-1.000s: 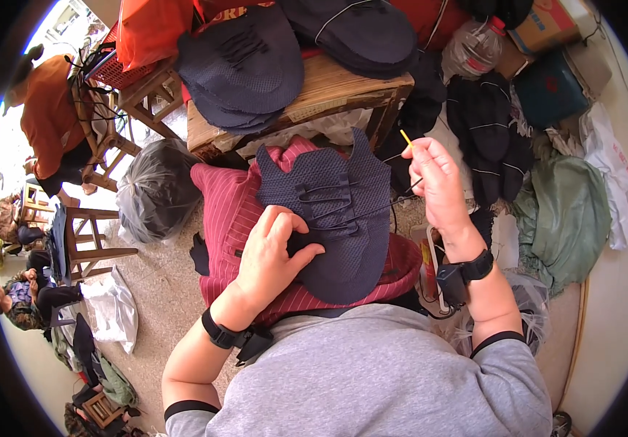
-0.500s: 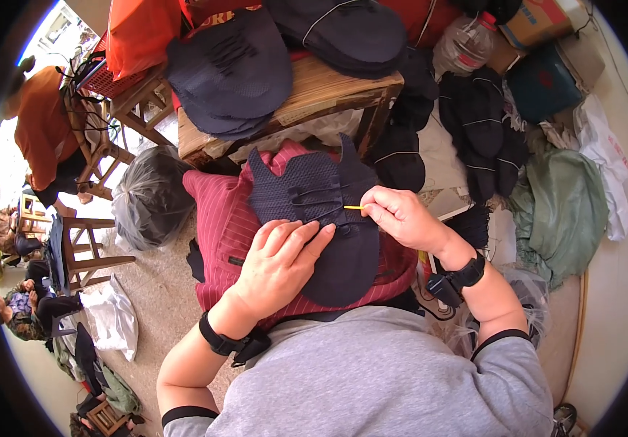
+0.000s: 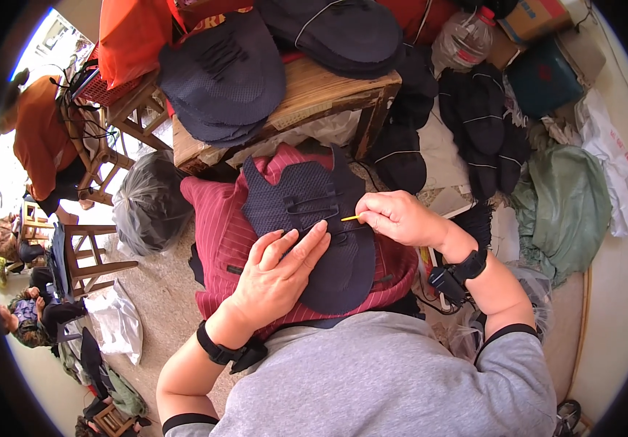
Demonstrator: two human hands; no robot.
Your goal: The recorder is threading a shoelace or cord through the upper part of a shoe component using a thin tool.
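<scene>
A dark navy knitted shoe upper (image 3: 270,200) lies over a red pinstriped cushion (image 3: 215,218) in my lap. Black cord runs in loops across its middle. My left hand (image 3: 274,273) rests on it with fingers stretched out, fingertips by the cord loops. Between the thumb and fingers of my right hand (image 3: 403,218) is a thin yellow stick-like tool (image 3: 349,218). Its tip points left, at the upper near the cord. Whether the cord is attached to the tool is too small to tell.
A wooden bench (image 3: 314,98) ahead carries stacked navy uppers (image 3: 223,73). A stuffed plastic bag (image 3: 150,204) and stools stand left. Tied dark bundles (image 3: 483,120), a clear bottle (image 3: 463,44) and a green sack (image 3: 561,204) lie right. A person in orange (image 3: 41,135) sits far left.
The upper has shifted slightly left and down, with my left hand moving along. The yellow tool has tilted, its tip now a little lower. The cord loops across the middle lie differently.
</scene>
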